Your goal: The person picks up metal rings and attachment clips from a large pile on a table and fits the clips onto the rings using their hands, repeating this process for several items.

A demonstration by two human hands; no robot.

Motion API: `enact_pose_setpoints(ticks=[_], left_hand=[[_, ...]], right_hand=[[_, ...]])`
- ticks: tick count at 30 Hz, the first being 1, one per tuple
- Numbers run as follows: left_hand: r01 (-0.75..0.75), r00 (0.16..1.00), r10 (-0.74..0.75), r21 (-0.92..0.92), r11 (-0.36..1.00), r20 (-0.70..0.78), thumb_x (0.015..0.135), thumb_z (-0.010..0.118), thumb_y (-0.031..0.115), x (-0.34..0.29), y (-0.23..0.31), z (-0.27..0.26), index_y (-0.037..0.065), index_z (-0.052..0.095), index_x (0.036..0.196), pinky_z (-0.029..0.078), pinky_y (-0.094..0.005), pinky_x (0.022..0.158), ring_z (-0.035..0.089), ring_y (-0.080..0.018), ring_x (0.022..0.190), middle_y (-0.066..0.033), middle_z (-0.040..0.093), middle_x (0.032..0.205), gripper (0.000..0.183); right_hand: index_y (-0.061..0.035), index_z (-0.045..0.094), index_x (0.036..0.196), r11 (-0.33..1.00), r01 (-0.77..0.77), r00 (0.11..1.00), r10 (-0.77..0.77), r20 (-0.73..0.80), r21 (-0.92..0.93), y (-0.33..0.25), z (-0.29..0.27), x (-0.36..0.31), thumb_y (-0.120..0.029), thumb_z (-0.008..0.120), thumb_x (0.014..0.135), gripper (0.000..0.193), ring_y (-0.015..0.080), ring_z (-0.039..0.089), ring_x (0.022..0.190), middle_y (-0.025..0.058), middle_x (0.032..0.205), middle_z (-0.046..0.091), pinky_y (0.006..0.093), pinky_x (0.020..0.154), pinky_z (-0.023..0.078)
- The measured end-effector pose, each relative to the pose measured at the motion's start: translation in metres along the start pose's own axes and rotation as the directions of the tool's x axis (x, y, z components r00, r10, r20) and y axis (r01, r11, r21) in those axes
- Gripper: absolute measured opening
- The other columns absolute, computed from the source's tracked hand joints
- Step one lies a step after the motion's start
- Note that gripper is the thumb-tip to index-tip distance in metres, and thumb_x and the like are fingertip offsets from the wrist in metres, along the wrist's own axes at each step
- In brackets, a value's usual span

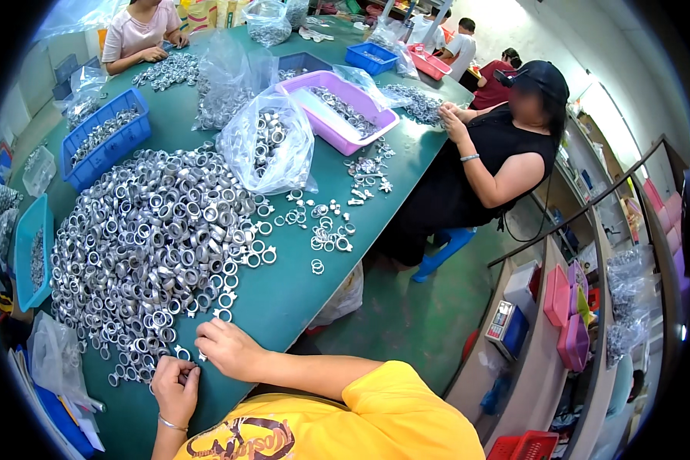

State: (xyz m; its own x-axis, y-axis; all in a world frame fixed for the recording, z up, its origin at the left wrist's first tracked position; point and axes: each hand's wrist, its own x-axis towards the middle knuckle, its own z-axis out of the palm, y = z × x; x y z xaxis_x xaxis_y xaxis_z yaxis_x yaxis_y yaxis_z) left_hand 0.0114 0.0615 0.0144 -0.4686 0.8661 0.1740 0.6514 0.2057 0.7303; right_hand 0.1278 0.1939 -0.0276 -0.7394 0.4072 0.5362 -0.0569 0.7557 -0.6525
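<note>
A large heap of silver metal rings [146, 238] covers the left part of the green table. At the heap's near edge, my left hand [175, 389] is closed, thumb against curled fingers; whatever is in the pinch is too small to name. One loose ring [182, 353] lies just beyond its fingertips. My right hand [230, 351] rests close beside it, back up and fingers curled down toward the table. A tiny silver bit shows at its fingertips, and its kind is unclear. Another ring [222, 314] sits just beyond the right knuckles.
Behind the heap are a clear plastic bag [267, 149] of rings, a purple tray [383, 126] and a blue bin [142, 126]. A teal bin [23, 280] stands left. Scattered rings [331, 236] lie near the table's right edge. Co-workers, one in black [506, 161], work around the table.
</note>
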Motion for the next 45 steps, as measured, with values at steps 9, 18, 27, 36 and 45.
enact_pose_setpoints(ticks=[9,18,27,36,45], left_hand=[[0.002,1.000,-0.002,-0.009,1.000,-0.006,0.068,0.070,-0.005,0.000,-0.002,0.001,0.002,0.059,0.073,0.038,-0.0246,0.047,0.047,-0.0134,0.049,-0.0059,0.051,0.071,0.014],[0.009,1.000,-0.009,-0.009,1.000,0.005,0.068,0.069,-0.006,0.001,0.001,0.000,0.000,0.058,0.073,0.038,-0.0227,0.048,0.047,-0.0116,0.051,-0.0050,0.051,0.071,0.014],[0.027,0.999,-0.026,-0.024,0.999,0.027,0.070,0.068,-0.005,0.000,0.001,-0.002,0.001,0.059,0.075,0.040,-0.0255,0.049,0.050,-0.0149,0.051,-0.0069,0.053,0.072,0.012],[-0.004,0.949,0.080,0.241,0.970,-0.306,0.071,0.066,0.003,0.006,-0.014,-0.044,0.001,0.056,0.100,0.039,-0.0395,0.088,0.047,-0.0326,0.104,-0.0173,0.048,0.113,0.031],[0.111,0.992,-0.070,0.491,0.864,-0.100,0.064,0.076,0.035,-0.028,-0.042,-0.031,0.006,0.037,0.136,0.021,-0.0507,0.104,0.033,-0.0401,0.125,-0.0210,0.034,0.138,0.086]], right_hand=[[-0.0045,0.059,0.091,0.999,0.023,0.983,-0.017,0.180,-0.033,-0.008,-0.010,0.003,-0.012,0.065,0.074,0.019,0.0275,0.050,0.089,0.0094,0.098,0.053,0.0368,0.075,0.042],[-0.0052,0.060,0.094,0.997,0.061,0.985,-0.069,0.161,0.055,-0.007,-0.013,0.004,-0.012,0.065,0.073,0.023,0.0270,0.051,0.096,0.0093,0.103,0.054,0.0377,0.081,0.040],[-0.0062,0.060,0.099,0.995,0.087,0.967,-0.095,0.235,0.043,-0.002,-0.005,0.000,-0.011,0.067,0.071,0.029,0.0267,0.050,0.101,0.0092,0.106,0.055,0.0387,0.086,0.038],[-0.0068,0.053,0.114,0.985,0.146,0.935,-0.167,0.312,0.090,-0.025,0.013,0.013,-0.026,0.072,0.070,0.052,0.0285,0.044,0.113,0.0103,0.121,0.049,0.0411,0.092,0.035],[-0.0031,0.054,0.110,0.995,0.032,0.951,-0.060,0.304,0.096,-0.028,0.016,0.013,-0.025,0.078,0.063,0.057,0.0278,0.044,0.109,0.0124,0.116,0.049,0.0408,0.090,0.035]])
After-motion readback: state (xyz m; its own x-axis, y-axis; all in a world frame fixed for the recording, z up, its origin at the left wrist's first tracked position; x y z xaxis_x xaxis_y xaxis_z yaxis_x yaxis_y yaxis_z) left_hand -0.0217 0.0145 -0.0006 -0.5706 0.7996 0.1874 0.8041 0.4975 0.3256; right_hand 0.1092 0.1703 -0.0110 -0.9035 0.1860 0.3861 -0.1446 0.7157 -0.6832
